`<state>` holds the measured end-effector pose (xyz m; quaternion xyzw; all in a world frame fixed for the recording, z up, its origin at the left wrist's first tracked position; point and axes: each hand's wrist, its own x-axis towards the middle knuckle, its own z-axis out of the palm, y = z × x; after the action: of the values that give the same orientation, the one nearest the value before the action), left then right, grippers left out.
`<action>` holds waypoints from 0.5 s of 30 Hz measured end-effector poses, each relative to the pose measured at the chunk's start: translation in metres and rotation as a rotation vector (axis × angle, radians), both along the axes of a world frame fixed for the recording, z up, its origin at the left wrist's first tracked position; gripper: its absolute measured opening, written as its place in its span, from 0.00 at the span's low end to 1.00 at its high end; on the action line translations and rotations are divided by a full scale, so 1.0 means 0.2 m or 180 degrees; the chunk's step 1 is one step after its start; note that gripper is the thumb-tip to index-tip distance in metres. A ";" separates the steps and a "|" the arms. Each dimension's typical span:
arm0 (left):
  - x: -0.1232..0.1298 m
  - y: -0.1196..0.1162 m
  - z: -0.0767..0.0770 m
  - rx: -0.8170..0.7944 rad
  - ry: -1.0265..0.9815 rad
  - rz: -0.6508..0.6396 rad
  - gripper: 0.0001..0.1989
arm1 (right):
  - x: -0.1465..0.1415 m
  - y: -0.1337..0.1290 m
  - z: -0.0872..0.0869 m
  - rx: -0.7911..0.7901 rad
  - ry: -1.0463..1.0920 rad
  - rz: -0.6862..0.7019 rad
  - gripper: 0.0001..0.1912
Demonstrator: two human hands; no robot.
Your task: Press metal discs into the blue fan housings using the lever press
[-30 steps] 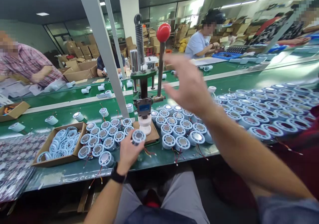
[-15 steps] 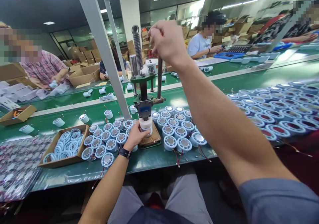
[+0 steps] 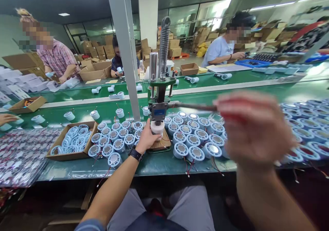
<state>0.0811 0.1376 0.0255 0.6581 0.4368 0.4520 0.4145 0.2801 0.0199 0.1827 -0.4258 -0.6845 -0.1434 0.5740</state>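
A hand press [image 3: 159, 111] stands at the middle of the green bench, its spring upright and its lever [image 3: 195, 106] sticking out to the right, nearly level. My right hand [image 3: 254, 128], blurred, is closed round the lever's outer end. Under the press head, a white cylindrical piece [image 3: 157, 128] sits above a brown base plate [image 3: 166, 142]. My left hand [image 3: 149, 136] has its fingers and thumb around the piece's lower part, where thin wires come out. Round light-blue units with grey centres [image 3: 195, 153] stand on both sides of the press.
A cardboard box of light-blue rings [image 3: 74, 140] lies left. Beyond it are stacked wired parts [image 3: 23, 152]. An upright post [image 3: 123, 35] rises behind the bench. More round units [image 3: 312, 124] fill the right side. Several people work across the bench; another hand [image 3: 6, 118] shows far left.
My right hand has pulled the lever from upright down to the right. My left hand stays at the white piece. The view has shifted, so the press appears further right.
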 end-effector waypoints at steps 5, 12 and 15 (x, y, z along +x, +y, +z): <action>0.02 -0.05 0.00 0.0014 -0.0058 0.0173 0.44 | 0.03 0.59 0.62 -0.0653 -0.0313 0.0229 0.15; 0.01 -0.07 0.05 -0.0339 -0.0133 0.0225 0.48 | -0.04 0.53 0.27 -0.0222 0.0016 0.0005 0.28; -0.04 -0.23 0.07 -0.0202 0.0212 0.0291 0.47 | -0.11 0.27 -0.18 -0.0147 0.0675 0.0076 0.22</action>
<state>0.0727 0.0920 0.0393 0.6387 0.4941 0.4341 0.3993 0.2580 0.0742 0.1473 -0.4436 -0.6281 -0.0747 0.6350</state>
